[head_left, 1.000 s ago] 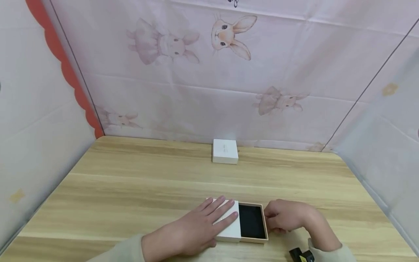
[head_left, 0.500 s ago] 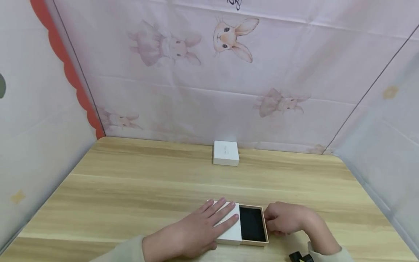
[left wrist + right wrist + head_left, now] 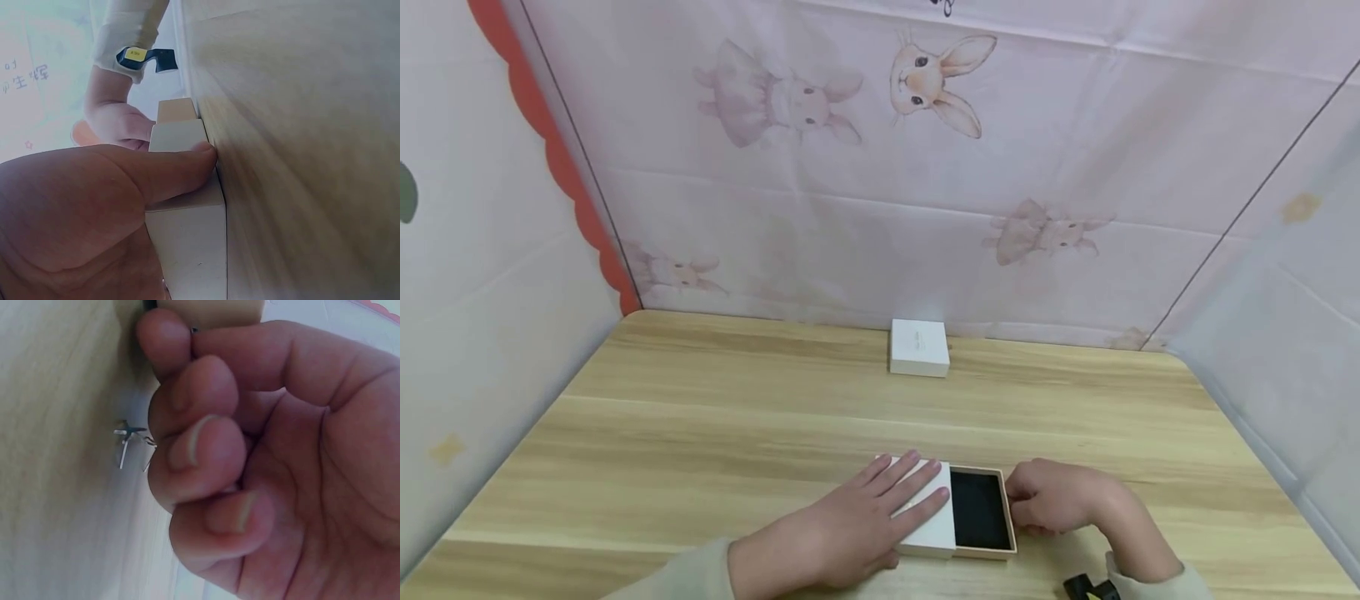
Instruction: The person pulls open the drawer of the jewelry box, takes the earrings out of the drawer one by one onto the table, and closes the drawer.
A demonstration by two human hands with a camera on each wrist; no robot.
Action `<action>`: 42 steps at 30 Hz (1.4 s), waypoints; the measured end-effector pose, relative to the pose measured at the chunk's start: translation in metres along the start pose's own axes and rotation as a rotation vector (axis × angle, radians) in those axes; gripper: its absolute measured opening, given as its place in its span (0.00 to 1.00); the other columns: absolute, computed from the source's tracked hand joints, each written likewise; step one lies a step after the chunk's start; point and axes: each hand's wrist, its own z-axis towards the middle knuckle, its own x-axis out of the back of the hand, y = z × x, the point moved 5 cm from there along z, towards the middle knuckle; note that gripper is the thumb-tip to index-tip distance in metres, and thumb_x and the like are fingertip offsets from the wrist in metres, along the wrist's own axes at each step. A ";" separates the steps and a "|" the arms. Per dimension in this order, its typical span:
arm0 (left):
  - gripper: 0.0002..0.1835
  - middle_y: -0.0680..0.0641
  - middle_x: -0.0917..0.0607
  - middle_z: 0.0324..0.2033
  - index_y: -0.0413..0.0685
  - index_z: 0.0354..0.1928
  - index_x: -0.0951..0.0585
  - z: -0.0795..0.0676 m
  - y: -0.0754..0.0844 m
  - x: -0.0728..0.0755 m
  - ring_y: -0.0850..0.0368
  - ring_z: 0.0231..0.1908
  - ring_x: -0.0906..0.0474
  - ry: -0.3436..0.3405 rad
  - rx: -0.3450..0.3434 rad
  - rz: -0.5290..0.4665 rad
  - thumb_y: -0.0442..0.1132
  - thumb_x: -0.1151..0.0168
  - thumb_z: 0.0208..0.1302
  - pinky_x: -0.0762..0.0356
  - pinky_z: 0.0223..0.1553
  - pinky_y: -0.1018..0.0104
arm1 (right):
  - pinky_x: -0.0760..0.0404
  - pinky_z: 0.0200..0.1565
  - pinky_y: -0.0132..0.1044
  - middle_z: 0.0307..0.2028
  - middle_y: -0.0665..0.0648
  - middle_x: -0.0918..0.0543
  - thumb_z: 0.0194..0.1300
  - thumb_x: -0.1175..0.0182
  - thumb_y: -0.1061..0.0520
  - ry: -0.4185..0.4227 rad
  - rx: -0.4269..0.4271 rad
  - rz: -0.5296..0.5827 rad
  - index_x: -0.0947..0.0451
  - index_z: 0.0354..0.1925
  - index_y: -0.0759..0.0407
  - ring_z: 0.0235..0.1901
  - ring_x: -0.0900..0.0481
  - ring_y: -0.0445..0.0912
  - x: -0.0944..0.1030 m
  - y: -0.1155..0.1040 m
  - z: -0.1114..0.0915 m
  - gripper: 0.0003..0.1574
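A white sleeve box (image 3: 929,536) lies near the front of the table, its tan-edged drawer (image 3: 979,510) with black lining partly out to the right. My left hand (image 3: 853,533) holds the sleeve: fingers spread across the top, thumb along the near side, as the left wrist view shows. At the drawer's right end is my right hand (image 3: 1052,496), fingers curled, thumb and forefinger tips meeting. From behind those fingers, in the right wrist view, hangs a small silvery star-shaped jewellery piece (image 3: 128,431) with thin metal strands. Where it is gripped is hidden.
A second white box (image 3: 919,343) with small print stands at the back edge of the wooden table (image 3: 700,417). Rabbit-printed cloth (image 3: 850,250) rises behind it, and pale cloth walls flank both sides. A black wrist device (image 3: 1090,588) sits at the right sleeve.
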 end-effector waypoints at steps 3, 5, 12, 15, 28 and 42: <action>0.48 0.45 0.56 0.80 0.56 0.80 0.54 0.000 0.000 0.002 0.46 0.78 0.56 0.008 0.001 0.009 0.57 0.39 0.68 0.46 0.75 0.51 | 0.39 0.17 0.26 0.11 0.43 0.31 0.57 0.47 0.67 0.008 -0.001 -0.006 0.28 0.17 0.56 0.12 0.38 0.35 0.002 -0.001 0.000 0.14; 0.48 0.45 0.56 0.80 0.56 0.80 0.53 0.000 -0.001 0.003 0.46 0.78 0.56 0.009 0.003 0.009 0.57 0.39 0.68 0.46 0.75 0.51 | 0.40 0.17 0.26 0.11 0.43 0.31 0.58 0.47 0.67 0.012 -0.001 -0.010 0.28 0.18 0.56 0.12 0.38 0.36 0.002 -0.001 0.000 0.14; 0.47 0.45 0.55 0.80 0.56 0.80 0.53 -0.001 0.000 0.001 0.46 0.78 0.56 -0.008 -0.004 0.011 0.56 0.39 0.68 0.45 0.75 0.51 | 0.40 0.16 0.26 0.12 0.43 0.32 0.57 0.45 0.66 0.011 0.010 -0.005 0.28 0.18 0.56 0.12 0.38 0.35 0.000 -0.003 0.001 0.13; 0.48 0.45 0.56 0.80 0.56 0.80 0.53 -0.001 0.000 -0.001 0.46 0.78 0.56 -0.013 -0.006 0.014 0.56 0.39 0.67 0.45 0.75 0.51 | 0.40 0.16 0.26 0.12 0.43 0.31 0.58 0.45 0.66 0.011 0.010 -0.003 0.28 0.18 0.56 0.12 0.38 0.35 -0.001 -0.003 0.001 0.14; 0.47 0.46 0.57 0.80 0.57 0.80 0.54 -0.001 -0.002 0.000 0.46 0.78 0.58 -0.026 -0.006 -0.035 0.55 0.40 0.69 0.46 0.75 0.51 | 0.40 0.17 0.27 0.12 0.43 0.32 0.58 0.44 0.65 0.027 0.012 -0.044 0.29 0.17 0.52 0.12 0.38 0.35 0.001 -0.002 0.002 0.16; 0.47 0.46 0.57 0.80 0.56 0.80 0.54 0.000 -0.001 0.002 0.46 0.78 0.58 -0.023 -0.009 -0.019 0.56 0.41 0.69 0.46 0.75 0.50 | 0.40 0.18 0.26 0.12 0.42 0.32 0.58 0.43 0.64 0.038 0.016 -0.058 0.29 0.17 0.51 0.13 0.38 0.35 0.002 -0.005 0.001 0.16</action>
